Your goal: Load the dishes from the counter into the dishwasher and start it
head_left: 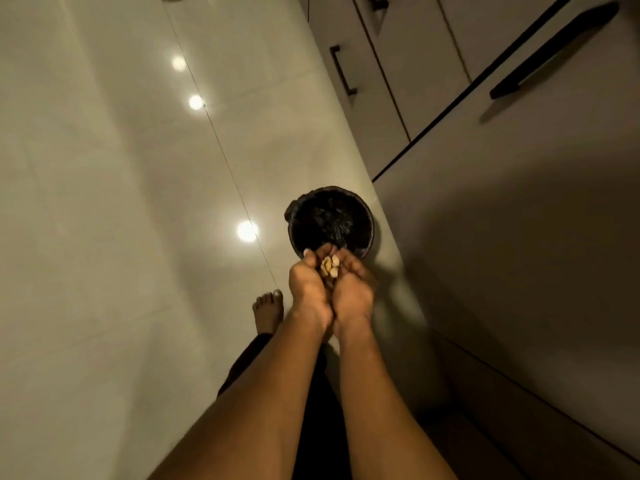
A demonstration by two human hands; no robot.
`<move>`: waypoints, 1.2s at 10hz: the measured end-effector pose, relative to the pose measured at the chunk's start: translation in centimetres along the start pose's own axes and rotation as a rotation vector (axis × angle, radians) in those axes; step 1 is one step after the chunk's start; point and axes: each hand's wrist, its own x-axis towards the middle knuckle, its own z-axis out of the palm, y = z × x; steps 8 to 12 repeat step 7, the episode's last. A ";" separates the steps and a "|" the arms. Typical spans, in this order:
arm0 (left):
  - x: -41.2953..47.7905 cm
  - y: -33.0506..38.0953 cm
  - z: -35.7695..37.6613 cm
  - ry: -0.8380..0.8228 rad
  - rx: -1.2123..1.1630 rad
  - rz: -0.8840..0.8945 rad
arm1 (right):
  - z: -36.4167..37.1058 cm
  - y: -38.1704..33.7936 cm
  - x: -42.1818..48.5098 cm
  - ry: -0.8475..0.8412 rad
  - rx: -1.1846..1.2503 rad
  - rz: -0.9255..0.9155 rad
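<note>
Left hand and right hand, pressed together, cup nut shells over the black-lined bin at frame centre. This looks like scrap-clearing before loading. Next: part them above it.

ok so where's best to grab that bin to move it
Probably pinch the bin rim on its left, coming from the open floor side: the cabinet stands close on its right, and the round open top gives a lip all round. For now the left hand and right hand cup shells.
</note>
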 end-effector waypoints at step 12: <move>6.0 2.6 1.9 0.106 0.143 0.026 | 2.3 -0.1 9.1 -0.004 -0.521 0.046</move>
